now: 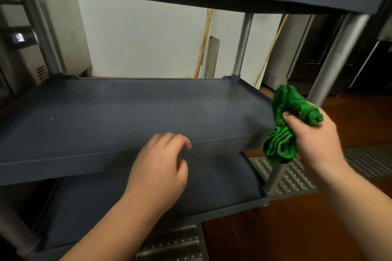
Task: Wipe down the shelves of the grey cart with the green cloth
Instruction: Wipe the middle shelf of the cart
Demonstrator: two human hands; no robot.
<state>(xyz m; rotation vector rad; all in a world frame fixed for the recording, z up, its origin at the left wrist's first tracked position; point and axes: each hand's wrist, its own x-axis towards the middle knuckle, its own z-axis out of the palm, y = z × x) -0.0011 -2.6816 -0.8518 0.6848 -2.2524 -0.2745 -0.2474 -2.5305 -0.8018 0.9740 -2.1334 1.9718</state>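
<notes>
Green cloth (290, 125) bunched in the right hand (316, 135), off the right end of the grey cart's (331, 57) middle shelf (131, 112).

The right hand's fingers curl tight round the crumpled cloth, holding it in the air just beside the cart's near right post, not touching the shelf. The left hand (159, 167) grasps nothing: its fingers are loosely bent, fingertips resting on the near edge of the middle shelf, above the bottom shelf (222, 180). Metal floor grating (292, 178) lies to the right on a brown floor.
</notes>
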